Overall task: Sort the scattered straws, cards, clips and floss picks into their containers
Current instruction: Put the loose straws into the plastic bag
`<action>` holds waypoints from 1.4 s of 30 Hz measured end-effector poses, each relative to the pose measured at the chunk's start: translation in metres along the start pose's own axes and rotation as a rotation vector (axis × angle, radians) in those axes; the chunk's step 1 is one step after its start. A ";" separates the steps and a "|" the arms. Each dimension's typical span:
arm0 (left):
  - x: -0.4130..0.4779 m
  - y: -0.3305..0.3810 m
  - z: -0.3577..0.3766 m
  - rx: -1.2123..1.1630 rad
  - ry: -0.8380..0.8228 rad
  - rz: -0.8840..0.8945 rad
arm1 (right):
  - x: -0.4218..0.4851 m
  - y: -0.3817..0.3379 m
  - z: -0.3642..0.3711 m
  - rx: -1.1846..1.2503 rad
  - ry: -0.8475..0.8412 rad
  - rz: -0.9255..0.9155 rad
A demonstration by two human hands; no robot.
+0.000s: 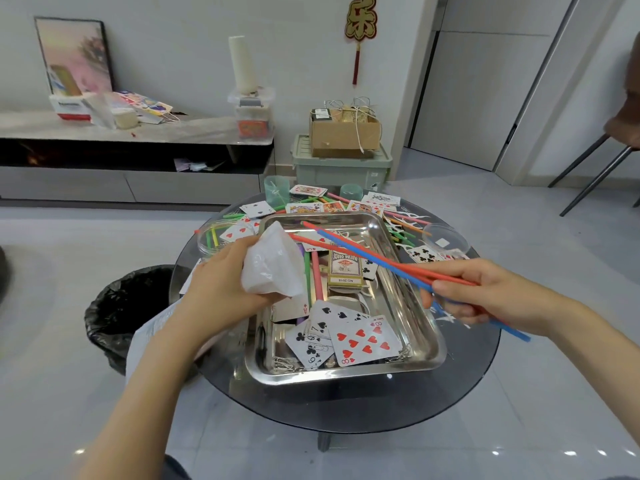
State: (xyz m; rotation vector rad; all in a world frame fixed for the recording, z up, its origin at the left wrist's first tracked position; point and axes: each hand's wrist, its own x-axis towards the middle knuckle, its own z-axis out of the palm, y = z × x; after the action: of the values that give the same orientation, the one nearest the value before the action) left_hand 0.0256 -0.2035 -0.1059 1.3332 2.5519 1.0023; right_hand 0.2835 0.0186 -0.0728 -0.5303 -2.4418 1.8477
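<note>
Red and blue straws [398, 268], pinched in right hand [502, 296], could miss the crumpled plastic bag [273, 268] that left hand [221, 282] gripped.

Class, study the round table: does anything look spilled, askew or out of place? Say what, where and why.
Playing cards lie overlapping at odd angles in the steel tray, paper clips pile in its near-left corner, and straws and floss picks are strewn over the glass table behind, all mixed.
</note>
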 end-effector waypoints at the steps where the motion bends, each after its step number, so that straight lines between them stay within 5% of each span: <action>1: -0.001 -0.001 -0.001 -0.013 0.003 -0.002 | 0.001 -0.001 0.001 0.009 -0.027 -0.001; 16: -0.001 -0.010 -0.009 -0.070 0.029 -0.033 | -0.007 -0.006 -0.007 0.140 -0.110 0.034; 26: 0.003 -0.005 -0.001 -0.025 0.014 -0.059 | 0.032 -0.024 0.004 -0.094 0.223 0.096; 31: 0.003 -0.006 -0.003 -0.028 0.027 -0.056 | 0.036 -0.035 -0.006 -0.115 0.158 0.151; 42: 0.001 -0.004 -0.003 -0.010 0.032 -0.046 | 0.066 -0.030 0.000 -0.292 0.319 0.263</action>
State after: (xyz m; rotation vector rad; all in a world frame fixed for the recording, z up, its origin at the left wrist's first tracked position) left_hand 0.0210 -0.2057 -0.1050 1.2599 2.5844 1.0352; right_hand 0.2139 0.0306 -0.0559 -1.1150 -2.5193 1.3415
